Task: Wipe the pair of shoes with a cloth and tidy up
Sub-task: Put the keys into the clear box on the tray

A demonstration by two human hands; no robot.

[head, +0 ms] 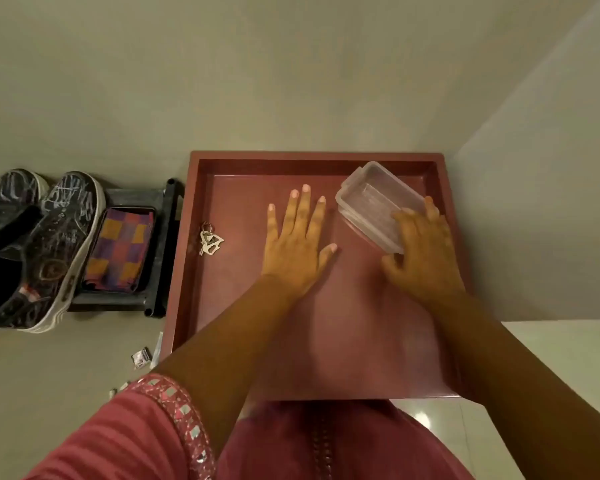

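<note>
Pair of dark scribble-patterned canvas shoes with white soles [39,247] sitting at 9 o'clock, on black plastic rack [163,251]. Folded purple-orange checked cloth [120,249] lying just beside shoes on same rack. Left hand [297,244] resting flat on red-brown wooden tray [326,341], fingers straight, spread, holding nothing. Right hand [423,252] gripping clear plastic lidded container [374,202] at 1 o'clock, container tilting. Metal key bunch [209,240] lying at tray's 9 o'clock edge.

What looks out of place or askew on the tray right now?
The clear plastic container sits skewed to the red tray edges, gripped by the right hand. A bunch of keys lies loose by the tray's left wall. Small scraps litter the floor.
</note>
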